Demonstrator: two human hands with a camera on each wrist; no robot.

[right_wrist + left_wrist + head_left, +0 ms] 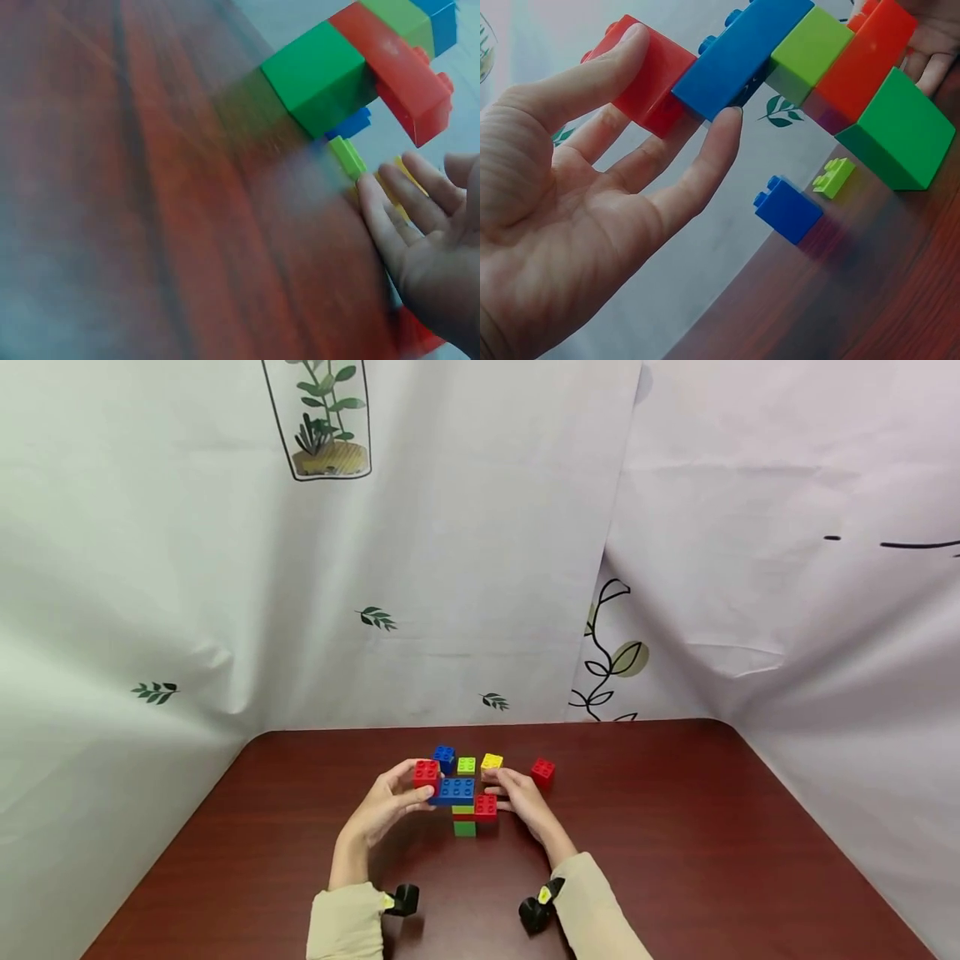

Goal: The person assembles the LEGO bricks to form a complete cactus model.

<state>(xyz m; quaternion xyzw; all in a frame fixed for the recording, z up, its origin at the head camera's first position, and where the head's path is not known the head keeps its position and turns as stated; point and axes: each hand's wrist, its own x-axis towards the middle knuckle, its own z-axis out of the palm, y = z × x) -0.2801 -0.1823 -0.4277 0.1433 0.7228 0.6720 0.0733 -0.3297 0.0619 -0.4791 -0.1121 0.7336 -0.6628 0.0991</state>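
A stepped stack of toy building bricks rises from a green brick [907, 131], through a long red brick [866, 64] and a lime brick [810, 52], to a long blue brick [456, 790]. On the blue brick's left end sits a small red brick [427, 772]. My left hand [388, 802] pinches that red brick between thumb and fingers, one fingertip near the blue brick's underside. To the right of the stack, my right hand [522, 797] has its fingers extended and holds nothing. Its fingers lie close to a yellow brick [492, 762], partly covering it in the right wrist view.
Behind the stack stand a loose blue brick [445, 757] and a small lime brick [467, 766]. Another red brick [543, 772] lies to the right on the dark wooden table [675, 860]. A pale printed cloth [480, 568] hangs behind the table's far edge.
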